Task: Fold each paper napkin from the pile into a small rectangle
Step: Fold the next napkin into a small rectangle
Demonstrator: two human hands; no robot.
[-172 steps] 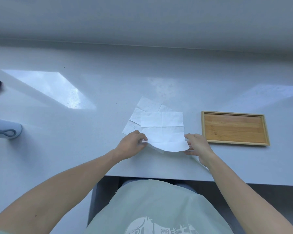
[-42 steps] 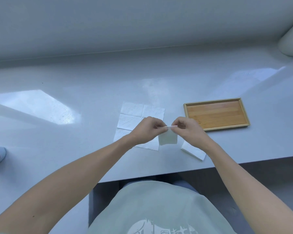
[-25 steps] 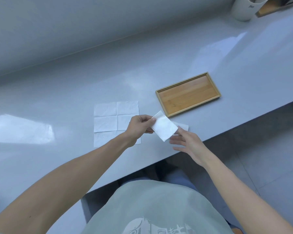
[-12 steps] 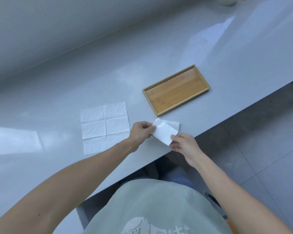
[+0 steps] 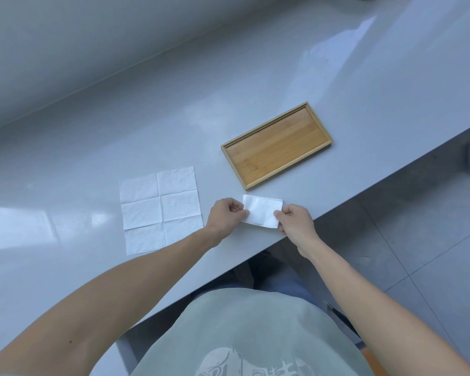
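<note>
Near the desk [image 5: 337, 85] edge, both your hands are pinching the folded napkin [image 5: 261, 211] by its short ends. It's likely thin, limp tissue, so be gripping lightly: left hand [image 5: 225, 217], right hand [image 5: 295, 221].

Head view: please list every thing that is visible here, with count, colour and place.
unfolded napkin: one visible, maybe a pile, white, flat on the counter, left of the hands
folded napkin: one in the hands, white, another seems to lie under it
wooden tray: one, light brown, on the counter beyond the hands
counter: one, pale grey, across the view
floor: grey tiles, at right
left hand: pinches the folded napkin's left end
right hand: pinches its right end
</note>
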